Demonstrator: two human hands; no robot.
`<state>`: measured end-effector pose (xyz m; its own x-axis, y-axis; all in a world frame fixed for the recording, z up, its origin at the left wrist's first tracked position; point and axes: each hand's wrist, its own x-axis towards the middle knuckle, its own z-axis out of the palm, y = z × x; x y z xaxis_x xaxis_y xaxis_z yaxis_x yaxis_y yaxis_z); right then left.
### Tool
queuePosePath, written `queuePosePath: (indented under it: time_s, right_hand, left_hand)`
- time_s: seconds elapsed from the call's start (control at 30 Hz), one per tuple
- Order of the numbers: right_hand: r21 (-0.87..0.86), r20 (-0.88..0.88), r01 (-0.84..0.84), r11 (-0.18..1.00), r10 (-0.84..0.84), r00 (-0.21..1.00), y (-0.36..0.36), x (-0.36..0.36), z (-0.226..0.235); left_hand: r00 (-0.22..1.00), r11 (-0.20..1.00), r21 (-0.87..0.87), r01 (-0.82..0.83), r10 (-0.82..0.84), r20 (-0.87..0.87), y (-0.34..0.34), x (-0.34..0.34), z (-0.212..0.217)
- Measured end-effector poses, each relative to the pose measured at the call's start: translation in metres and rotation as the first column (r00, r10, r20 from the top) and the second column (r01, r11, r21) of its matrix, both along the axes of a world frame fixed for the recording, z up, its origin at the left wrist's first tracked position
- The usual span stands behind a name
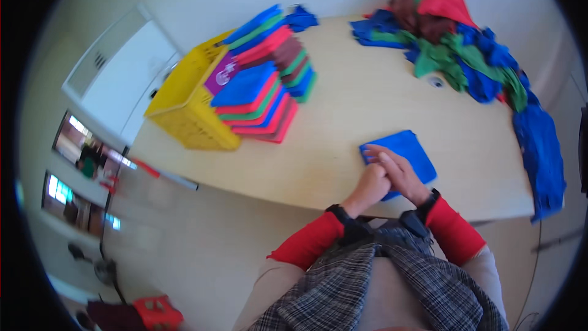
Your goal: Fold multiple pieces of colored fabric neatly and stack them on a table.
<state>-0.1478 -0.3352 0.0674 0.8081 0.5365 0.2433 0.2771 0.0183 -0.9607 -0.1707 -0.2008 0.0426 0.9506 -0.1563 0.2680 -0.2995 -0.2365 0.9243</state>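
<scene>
A folded blue cloth (411, 150) lies flat near the front edge of the table. My two hands meet over its near left part. My left hand (368, 187) rests against the right, its fingers mostly hidden behind it. My right hand (401, 173) lies across the left with its fingers stretched out toward the left, and nothing shows in it. Whether the hands press on the cloth or hover just above it, I cannot tell. Red sleeve cuffs and dark bands cover both wrists.
A yellow crate (193, 129) stands at the table's left. Beside it rise stacks of folded cloths (257, 101) in blue, red, green and brown. At the back right is a loose heap of crumpled cloths (453, 49), trailing over the right edge. A cable hole (435, 82) sits near the heap.
</scene>
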Motion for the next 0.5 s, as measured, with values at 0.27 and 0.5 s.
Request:
queuePosePath:
  time_s: [0.27, 0.5]
  right_hand:
    - [-0.353, 0.662, 0.399, 0.846, -0.076, 0.746, -0.039, -0.007, -0.034]
    - [-0.491, 0.734, 0.571, 0.658, -0.041, 0.678, -0.040, -0.017, -0.033]
  left_hand:
    - [0.894, 0.950, 0.214, -0.229, 0.118, 0.431, 0.026, 0.043, 0.001]
    - [0.877, 0.808, 0.558, -0.189, -0.117, 0.466, 0.020, 0.043, -0.050]
